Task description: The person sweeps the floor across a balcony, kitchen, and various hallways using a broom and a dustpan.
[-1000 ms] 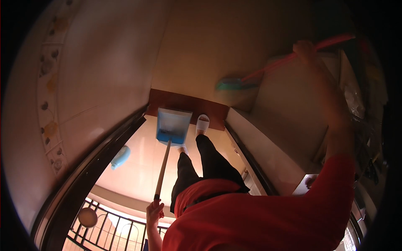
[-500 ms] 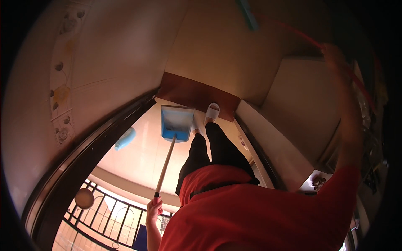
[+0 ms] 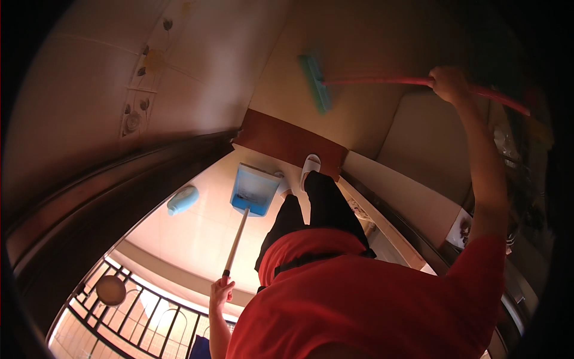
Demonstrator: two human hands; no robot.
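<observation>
My left hand is closed round the top of a long-handled dustpan. The blue dustpan rests on the pale floor beside my feet, with some grey dirt inside. My right hand, stretched far forward, grips the red handle of a broom. The broom's green-blue head is over the brown floor beyond the doorway and looks slightly blurred. Whether its bristles touch the floor I cannot tell.
A reddish-brown threshold crosses the doorway ahead of my white slippers. A light-blue bottle lies on the floor at left. A dark door frame, a railing and a white cabinet-like block stand around me.
The broom head has come nearer and to the left, with my right hand moving left along with it. The dustpan stays by my feet while the view shifts slightly.
</observation>
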